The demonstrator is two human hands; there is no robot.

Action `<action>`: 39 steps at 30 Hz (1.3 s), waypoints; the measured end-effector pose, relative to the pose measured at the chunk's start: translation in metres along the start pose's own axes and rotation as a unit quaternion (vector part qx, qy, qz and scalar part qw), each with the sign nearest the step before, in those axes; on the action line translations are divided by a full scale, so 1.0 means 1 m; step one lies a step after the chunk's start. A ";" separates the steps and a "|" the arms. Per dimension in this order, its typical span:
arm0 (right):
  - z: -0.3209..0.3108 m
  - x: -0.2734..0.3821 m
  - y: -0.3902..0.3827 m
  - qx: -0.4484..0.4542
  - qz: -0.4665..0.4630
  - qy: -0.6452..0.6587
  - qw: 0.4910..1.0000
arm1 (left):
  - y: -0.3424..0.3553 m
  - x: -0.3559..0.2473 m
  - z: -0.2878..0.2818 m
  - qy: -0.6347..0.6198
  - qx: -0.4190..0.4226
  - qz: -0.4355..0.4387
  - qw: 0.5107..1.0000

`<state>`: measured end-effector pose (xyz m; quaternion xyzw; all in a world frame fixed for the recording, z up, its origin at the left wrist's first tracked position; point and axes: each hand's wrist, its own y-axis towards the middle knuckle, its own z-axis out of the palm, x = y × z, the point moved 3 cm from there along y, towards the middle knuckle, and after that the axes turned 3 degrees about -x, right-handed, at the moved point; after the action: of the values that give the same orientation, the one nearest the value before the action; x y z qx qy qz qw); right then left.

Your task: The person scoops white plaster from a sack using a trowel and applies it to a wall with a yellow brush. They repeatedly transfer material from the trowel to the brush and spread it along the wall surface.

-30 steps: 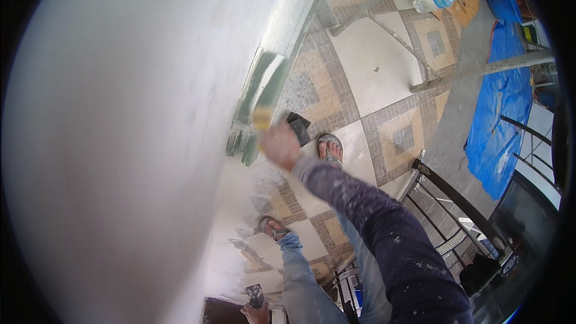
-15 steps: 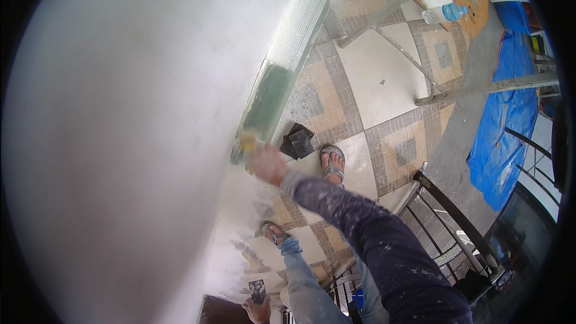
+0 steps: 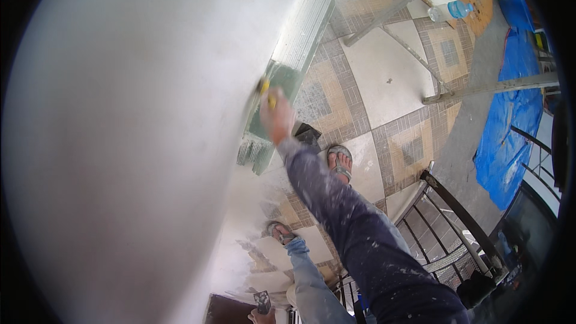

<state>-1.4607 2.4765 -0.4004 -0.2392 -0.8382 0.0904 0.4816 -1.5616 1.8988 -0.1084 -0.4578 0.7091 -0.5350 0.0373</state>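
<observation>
My right hand is closed around a small yellow tool with a dark end; motion blur hides its exact kind. The tool meets the long green strip at the foot of the white wall. Much of that strip carries white ribbed streaks, with plain green in the middle. Low in the picture my left hand grips a dark square piece marked with white. Just right of my right wrist, several black flat squares lie on the floor, partly hidden by the arm.
The white wall fills the left side. My sandalled feet stand on patterned tiles. Metal frame legs, a clear plastic bottle and a blue tarp lie to the right. A dark railing runs at lower right.
My right hand has moved up and slightly right along the green strip with the yellow tool. My left hand keeps its hold on the dark square. The view has shifted slightly.
</observation>
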 end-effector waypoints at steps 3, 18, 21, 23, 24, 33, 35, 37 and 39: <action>0.012 -0.023 -0.129 0.211 0.045 -0.083 0.973 | 0.000 0.002 0.004 0.100 -0.006 0.179 0.979; -0.001 -0.003 -0.001 0.098 -0.128 -0.116 0.980 | 0.027 0.004 0.030 0.202 -0.090 0.218 0.950; 0.000 -0.012 -0.109 0.284 -0.097 -0.160 0.940 | 0.020 -0.014 0.013 0.290 -0.164 0.288 0.898; -0.012 -0.015 -0.131 0.336 -0.113 -0.120 0.927 | 0.009 -0.005 -0.002 -0.080 -0.001 -0.004 0.997; -0.017 -0.018 -0.135 0.394 -0.091 -0.125 0.906 | 0.005 -0.008 -0.011 -0.075 -0.005 -0.002 0.997; -0.009 -0.011 -0.159 0.353 -0.252 -0.320 0.842 | 0.068 0.073 0.061 0.417 -0.313 0.324 0.790; -0.007 -0.008 -0.187 0.349 -0.274 -0.285 0.850 | 0.092 0.115 0.087 0.180 -0.097 0.279 0.938; 0.001 -0.014 -0.199 0.308 -0.292 -0.266 0.865 | 0.100 0.141 0.101 0.175 -0.058 0.249 0.951; 0.016 -0.028 -0.192 0.204 -0.272 -0.260 0.904 | 0.103 0.157 0.105 0.177 -0.057 0.238 0.953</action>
<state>-1.5228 2.2970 -0.3572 0.1336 -0.9293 0.1843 0.2908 -1.6580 1.7150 -0.1656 -0.1752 0.8222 -0.5415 0.0107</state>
